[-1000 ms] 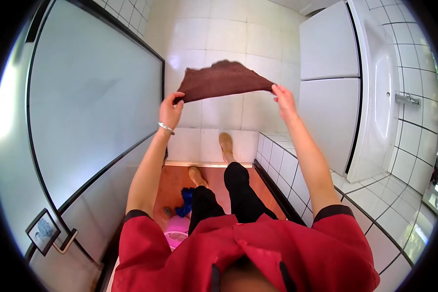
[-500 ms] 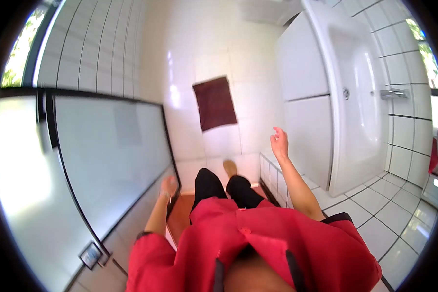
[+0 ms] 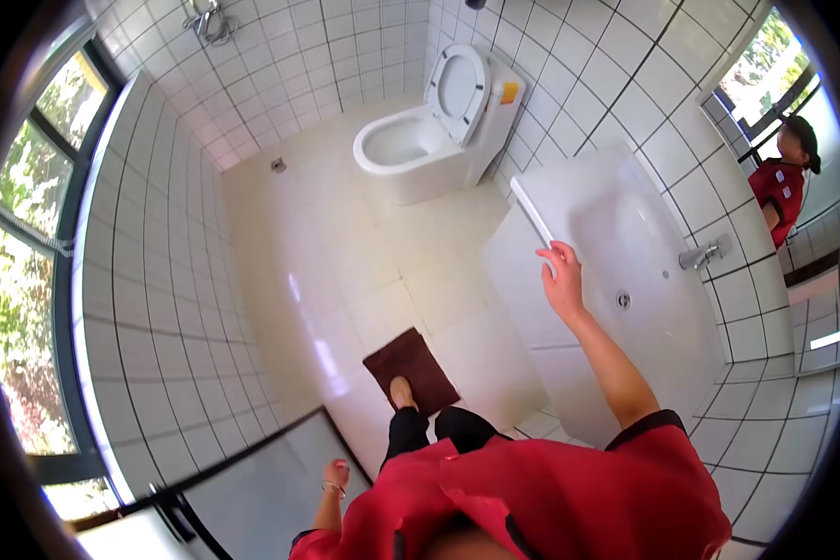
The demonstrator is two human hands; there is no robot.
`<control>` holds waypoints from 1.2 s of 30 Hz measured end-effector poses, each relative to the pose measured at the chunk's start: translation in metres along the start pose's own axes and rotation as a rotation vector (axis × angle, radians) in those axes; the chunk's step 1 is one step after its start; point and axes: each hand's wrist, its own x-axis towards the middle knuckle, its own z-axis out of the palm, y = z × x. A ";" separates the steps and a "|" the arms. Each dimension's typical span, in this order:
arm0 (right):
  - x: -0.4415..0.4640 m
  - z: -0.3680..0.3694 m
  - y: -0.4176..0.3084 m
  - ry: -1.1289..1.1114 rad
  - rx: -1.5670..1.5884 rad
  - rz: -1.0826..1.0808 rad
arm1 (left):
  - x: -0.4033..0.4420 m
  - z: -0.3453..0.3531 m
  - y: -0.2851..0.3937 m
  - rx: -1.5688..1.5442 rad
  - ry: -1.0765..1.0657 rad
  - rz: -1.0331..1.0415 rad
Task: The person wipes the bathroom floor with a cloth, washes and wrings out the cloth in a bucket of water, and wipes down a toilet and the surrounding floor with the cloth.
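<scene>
Below and between the two bare hands, a dark brown, roughly rectangular fabric mat (image 3: pixel 425 369) lies on a pale, cream-coloured tiled floor (image 3: pixel 345 252), just below the middle of the frame; from the fingers of the right hand (image 3: pixel 562 285) it lies toward the lower left of the picture, and from the left hand (image 3: pixel 337 474) toward the upper right. Its longer side seems to slant from upper left to lower right, and in the picture the left hand is the nearer of the two, though both are well above the floor. The right hand, right of centre, has its thumb and fingers bent and a little apart, with nothing seen between them; it is close to the edge of a glossy white rectangular washbasin (image 3: pixel 644 233), but I cannot tell whether it touches. The left hand, at the lower left of centre, is loosely curled beside a frosted, black-framed glass panel (image 3: pixel 271 481); it shows nothing in its grasp, and whether its fingers meet is too small to tell. The mat looks flat, thin and matt, with fairly straight edges and squared upper corners. A foot in a tan slip-on shoe (image 3: pixel 401 392) overlaps its lower left part, and a black trouser leg (image 3: pixel 407 431) hides some of its lower edge.
</scene>
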 end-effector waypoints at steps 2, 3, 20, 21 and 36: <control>0.014 0.004 -0.001 -0.003 -0.015 0.006 | 0.047 -0.031 0.041 0.087 0.098 0.304; 0.020 0.004 -0.001 -0.019 -0.043 0.011 | 0.049 -0.051 0.087 -0.084 0.082 0.274; 0.104 0.056 0.066 -0.365 -0.535 -0.093 | 0.096 -0.131 0.231 -0.156 -0.086 0.061; 0.105 0.057 0.065 -0.364 -0.535 -0.093 | 0.095 -0.132 0.228 -0.158 -0.082 0.068; 0.110 0.052 0.055 -0.298 -0.555 -0.126 | 0.281 -0.182 0.533 0.447 -0.046 0.718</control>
